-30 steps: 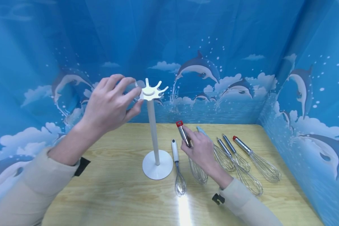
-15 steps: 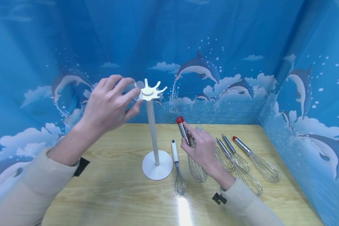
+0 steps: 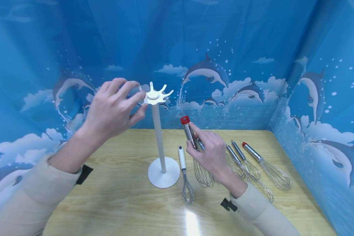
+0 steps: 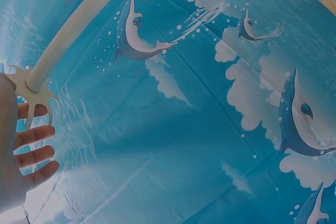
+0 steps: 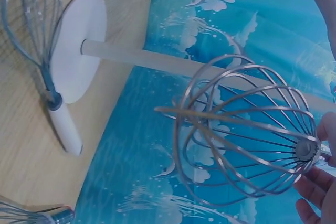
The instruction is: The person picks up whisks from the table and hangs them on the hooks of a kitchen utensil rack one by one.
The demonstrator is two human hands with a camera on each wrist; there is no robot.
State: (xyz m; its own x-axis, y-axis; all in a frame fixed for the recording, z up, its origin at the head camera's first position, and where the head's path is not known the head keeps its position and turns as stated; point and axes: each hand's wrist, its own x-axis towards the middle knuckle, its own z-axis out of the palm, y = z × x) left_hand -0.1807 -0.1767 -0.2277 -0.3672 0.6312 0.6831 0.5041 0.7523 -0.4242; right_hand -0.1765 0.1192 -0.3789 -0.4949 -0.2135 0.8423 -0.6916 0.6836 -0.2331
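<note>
With thumb and index finger, my left hand [image 3: 112,108] pinches the hooked top of a white utensil stand [image 3: 158,134]; its other fingers spread loosely behind the hooks in the left wrist view. My right hand [image 3: 210,152] grips a wire whisk [image 3: 188,131] by its metal handle, the red end cap pointing up. The whisk's wire loops [image 5: 247,129] hang below that hand, in front of the stand's pole in the right wrist view. No whisk hangs on the visible hooks. A white-handled whisk [image 3: 182,160] lies just right of the stand's round base.
Several metal-handled whisks lie on the wooden table [image 3: 112,196] at the right, one with a red-tipped handle [image 3: 252,150]. My right forearm partly covers them. A blue dolphin-print curtain [image 3: 177,39] closes off the back and sides.
My right hand has raised the red-capped whisk slightly and brought it a little to the left, toward the stand. The left hand keeps its hold on the stand's top.
</note>
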